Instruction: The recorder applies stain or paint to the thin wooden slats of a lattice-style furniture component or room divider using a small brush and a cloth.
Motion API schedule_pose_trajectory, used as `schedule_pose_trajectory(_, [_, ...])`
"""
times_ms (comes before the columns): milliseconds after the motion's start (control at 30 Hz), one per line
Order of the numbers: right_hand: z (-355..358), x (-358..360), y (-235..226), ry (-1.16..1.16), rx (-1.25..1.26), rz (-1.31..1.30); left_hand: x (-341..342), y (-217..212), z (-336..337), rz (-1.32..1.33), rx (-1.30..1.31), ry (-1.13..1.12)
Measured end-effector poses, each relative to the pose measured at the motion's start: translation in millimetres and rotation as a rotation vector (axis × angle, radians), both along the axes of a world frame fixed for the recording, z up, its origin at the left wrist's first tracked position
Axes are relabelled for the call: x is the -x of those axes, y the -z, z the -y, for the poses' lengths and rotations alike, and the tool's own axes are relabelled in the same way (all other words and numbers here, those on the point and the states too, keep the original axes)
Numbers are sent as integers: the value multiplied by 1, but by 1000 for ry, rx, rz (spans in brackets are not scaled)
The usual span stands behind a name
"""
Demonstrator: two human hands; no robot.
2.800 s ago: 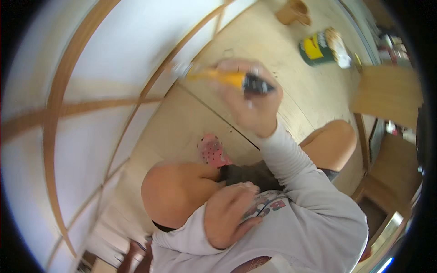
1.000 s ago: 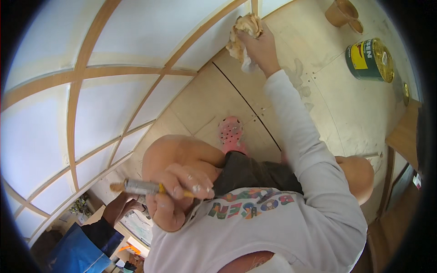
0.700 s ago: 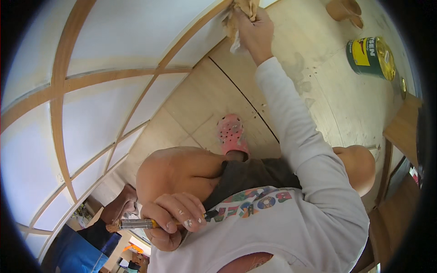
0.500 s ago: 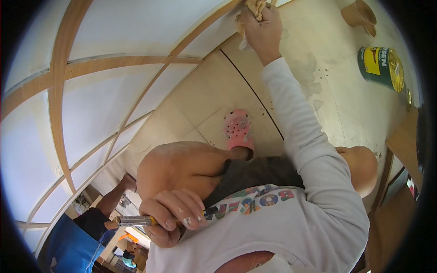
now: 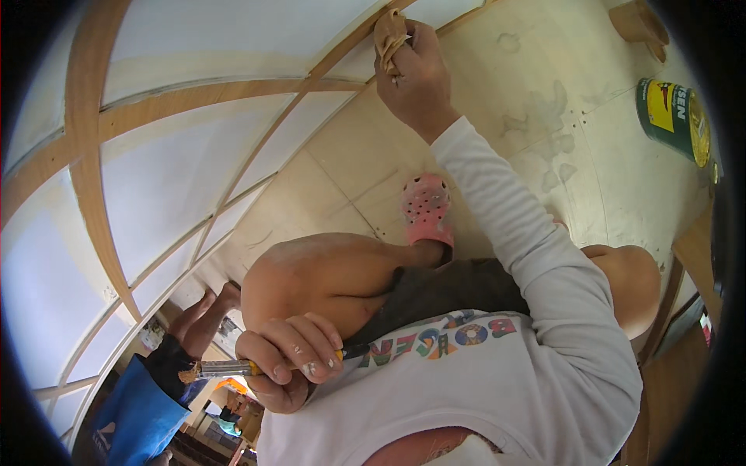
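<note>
My right grip (image 5: pixel 423 84) was closed around a crumpled tan rag (image 5: pixel 391 40), holding it at a wooden strip (image 5: pixel 342 50) far along the white panels (image 5: pixel 186 140) on the left. My left grip (image 5: pixel 287 359), near me, was curled tightly round a brush (image 5: pixel 225 369), its tip pointing left. Far right, a green tin (image 5: pixel 668 116) sat on the floor (image 5: pixel 326 167), a brown pot (image 5: pixel 637 22) beyond it. My pink clog (image 5: pixel 427 206) was mid-floor.

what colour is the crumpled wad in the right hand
The crumpled wad is tan; the head view shows it best.
</note>
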State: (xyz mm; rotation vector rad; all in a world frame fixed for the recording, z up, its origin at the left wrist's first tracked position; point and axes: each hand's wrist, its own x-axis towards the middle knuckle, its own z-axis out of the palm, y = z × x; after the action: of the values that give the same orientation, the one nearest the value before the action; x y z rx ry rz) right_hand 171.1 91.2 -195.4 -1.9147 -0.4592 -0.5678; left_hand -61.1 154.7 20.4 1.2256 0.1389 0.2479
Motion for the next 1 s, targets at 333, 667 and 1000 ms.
schedule_pose_trajectory(333, [-18,26,0,-93,10,-38,-3,2,-3,-6,9,-19])
schedule_pose_trajectory(667, [-23,39,-9,-199,39,-11,-1,1,-2,-22,-5,3])
schedule_pose_trajectory(1000, [-31,55,-9,-308,-37,-87,-5,2,5,-10,-15,26])
